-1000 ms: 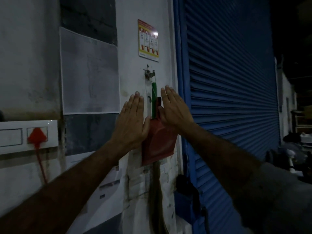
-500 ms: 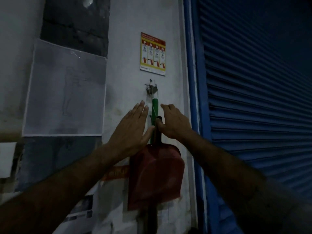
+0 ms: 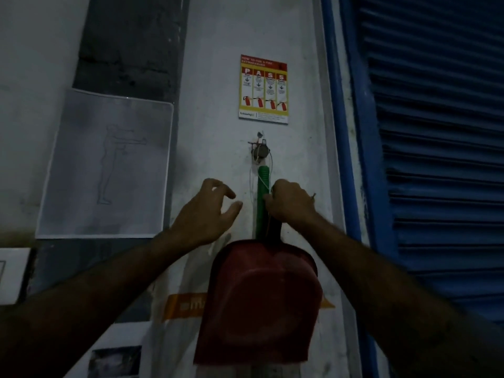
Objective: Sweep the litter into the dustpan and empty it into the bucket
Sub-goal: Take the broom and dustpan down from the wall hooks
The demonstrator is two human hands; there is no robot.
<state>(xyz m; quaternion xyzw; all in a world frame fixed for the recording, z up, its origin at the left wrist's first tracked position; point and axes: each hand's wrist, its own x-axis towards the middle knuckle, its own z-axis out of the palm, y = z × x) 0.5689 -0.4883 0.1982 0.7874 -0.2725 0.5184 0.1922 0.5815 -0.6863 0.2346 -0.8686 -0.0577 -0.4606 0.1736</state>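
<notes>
Head-camera view: a person's right hand (image 3: 290,204) now clenches around the top of the red dustpan's (image 3: 259,304) dark handle, where half a second ago its fingers were only curling over it and a second ago both palms lay flat against the wall. The left hand (image 3: 208,216), grasping nothing, has lifted off the plaster and hovers just beside the green broom handle (image 3: 262,197), fingers and thumb curled apart as if to pinch. Both tools hang from a metal wall hook (image 3: 259,151) below a fire-extinguisher instruction poster (image 3: 263,89), with a thin white cord (image 3: 252,181) looping from the hook down beside the green shaft. The dustpan hangs against the wall, pan downward, just left of a blue roller shutter (image 3: 436,159). A line drawing of a standing figure (image 3: 106,165) is pinned well to the left. No litter or bucket is in view. The shift from flat palms to a closed grip suggests the fetching step is under way: the tools are not yet off the hook, and sweeping has not begun. Freeing the cord looks like the likely snag.
</notes>
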